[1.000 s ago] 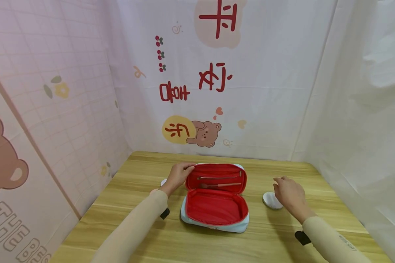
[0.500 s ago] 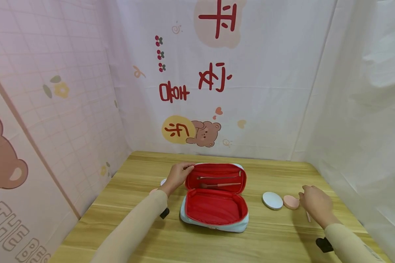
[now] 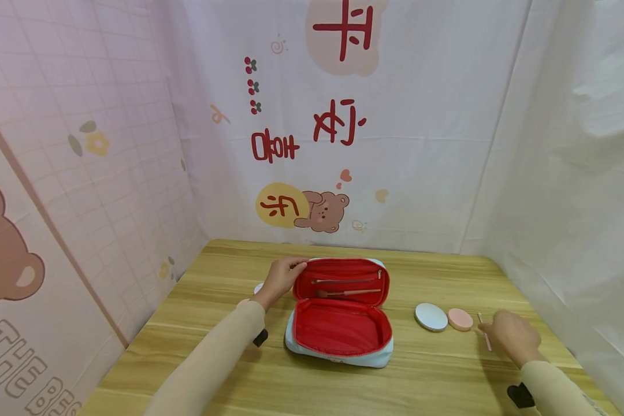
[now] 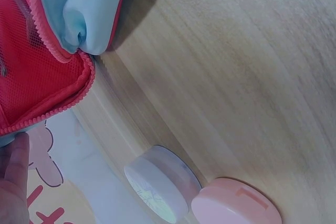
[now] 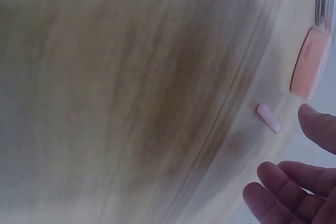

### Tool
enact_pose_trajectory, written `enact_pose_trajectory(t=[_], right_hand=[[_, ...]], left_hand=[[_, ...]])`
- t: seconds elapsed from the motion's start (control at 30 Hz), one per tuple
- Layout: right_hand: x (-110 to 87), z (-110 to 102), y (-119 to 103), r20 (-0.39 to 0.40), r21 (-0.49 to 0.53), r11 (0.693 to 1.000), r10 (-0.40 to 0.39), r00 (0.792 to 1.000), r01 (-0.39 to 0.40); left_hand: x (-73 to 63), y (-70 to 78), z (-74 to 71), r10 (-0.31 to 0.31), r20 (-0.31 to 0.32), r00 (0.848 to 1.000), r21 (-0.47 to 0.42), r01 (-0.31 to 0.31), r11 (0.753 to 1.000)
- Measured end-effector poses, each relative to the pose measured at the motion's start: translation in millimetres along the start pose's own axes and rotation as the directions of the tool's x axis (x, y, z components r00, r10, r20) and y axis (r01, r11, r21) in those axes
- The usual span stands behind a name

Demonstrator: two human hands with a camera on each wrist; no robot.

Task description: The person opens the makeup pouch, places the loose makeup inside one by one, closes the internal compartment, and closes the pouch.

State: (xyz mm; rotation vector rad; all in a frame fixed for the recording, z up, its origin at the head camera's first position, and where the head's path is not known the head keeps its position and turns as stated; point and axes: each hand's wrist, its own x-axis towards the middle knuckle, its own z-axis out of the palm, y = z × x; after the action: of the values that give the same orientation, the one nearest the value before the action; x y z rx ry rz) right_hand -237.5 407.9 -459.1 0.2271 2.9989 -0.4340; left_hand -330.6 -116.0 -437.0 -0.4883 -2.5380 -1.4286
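Note:
A light blue makeup bag (image 3: 338,361) lies unzipped on the table, its red inside facing up. My left hand (image 3: 281,283) grips the upper left edge of its raised lid, thumb inside the rim. Behind the lid's mesh are two makeup brushes (image 3: 349,292). At the right, my right hand (image 3: 512,336) is over a thin pink stick (image 3: 487,342) that lies on the wood. In the right wrist view, the thumb and the loosely bent fingers (image 5: 283,182) stand apart, and the stick's pink end shows beside them.
A round pale compact (image 3: 430,317) and a smaller pink one (image 3: 460,319) lie between bag and right hand. Left of the bag, a white round case (image 4: 157,182) and a pink case (image 4: 233,203) sit near my left wrist. Printed cloth (image 3: 421,144) hangs around the table (image 3: 385,393).
My right hand has moved right, past the pale compact and the pink compact, to the pink stick, uncovering both compacts. My left hand keeps its grip on the lid.

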Motion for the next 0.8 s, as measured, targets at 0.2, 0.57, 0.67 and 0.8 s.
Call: enact_pose_trajectory(t=[0.2,0.57,0.67,0.8], right_hand=[[0.5,1.3,-0.7,0.039,-0.014,1.000,0.019,0.999,-0.018],[0.8,5.8,1.6,0.023,-0.030,0.999,0.031,0.999,-0.030],[1.7,5.4,3.1,0.015,-0.033,0.999,0.039,0.999,-0.038],[4.3,5.2,5.4,0.023,-0.042,0.997,0.061,0.998,-0.060]], left_hand=[[-0.1,0.0,-0.5,-0.009,0.004,1.000,-0.016,0.009,1.000],[0.0,-0.6,0.6,0.000,0.009,1.000,-0.011,0.000,1.000],[0.4,-0.3,0.8,-0.007,0.003,1.000,-0.008,0.007,1.000],[0.6,0.3,0.9,-0.014,0.001,1.000,-0.022,0.014,1.000]])
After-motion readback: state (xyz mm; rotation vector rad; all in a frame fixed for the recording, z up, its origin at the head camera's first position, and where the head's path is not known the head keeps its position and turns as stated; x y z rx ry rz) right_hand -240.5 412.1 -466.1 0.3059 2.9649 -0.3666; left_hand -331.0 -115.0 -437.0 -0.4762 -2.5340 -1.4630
